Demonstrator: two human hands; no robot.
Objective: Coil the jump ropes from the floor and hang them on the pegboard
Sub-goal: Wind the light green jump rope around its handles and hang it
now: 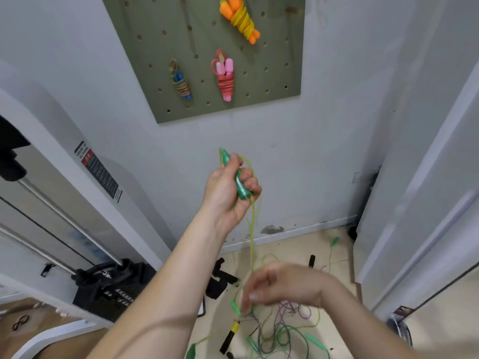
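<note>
Left hand (228, 195) raised before the wall, fingers (250, 180) clenched round a green handle (239, 186). Its yellow-green cord (252, 229) hangs down to the tangled ropes (280, 330) on the floor. Right hand (280, 286) blurred at the cord; grasp cannot be told. Pegboard (280, 73) carries three coiled ropes (225, 82).

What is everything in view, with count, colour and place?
pegboard: one, olive green, wall
orange rope: one, orange and yellow, pegboard top
pink rope: one, pink and red, pegboard middle
blue rope: one, blue, multicoloured cord, pegboard left
green handle: one, green, held up, yellow-green cord hanging
loose ropes: count unclear, green and purple, tangled on floor
yellow-black handle: one, floor
weight machine: one, black, left
left hand: grips green handle
right hand: blurred, by the hanging cord
</note>
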